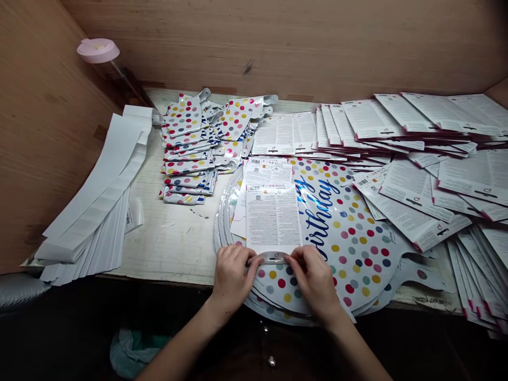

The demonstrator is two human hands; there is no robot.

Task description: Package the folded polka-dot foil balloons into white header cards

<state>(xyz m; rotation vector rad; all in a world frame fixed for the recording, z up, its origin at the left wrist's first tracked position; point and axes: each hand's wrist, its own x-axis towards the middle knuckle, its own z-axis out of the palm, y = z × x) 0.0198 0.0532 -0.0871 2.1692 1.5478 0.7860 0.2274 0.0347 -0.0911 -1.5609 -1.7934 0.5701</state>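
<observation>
A printed paper instruction card (273, 219) lies on a round foil balloon (351, 248) with coloured polka dots and blue "Birthday" lettering. A second card (268, 174) lies partly under it, farther up the balloon. My left hand (230, 274) and my right hand (315, 278) pinch opposite ends of a small silver strip (273, 257) at the first card's lower edge. Their fingertips nearly meet over it. The hands hide the lower part of the balloon stack, and the strip's exact fastening cannot be seen.
Folded polka-dot foil balloons (186, 148) stand in piles at the back left. Overlapping printed cards (413, 121) spread across the right. Long white paper strips (95, 201) lie at left on the worn table (170, 238), near a pink-lidded bottle (98, 51) and wooden walls (286, 42).
</observation>
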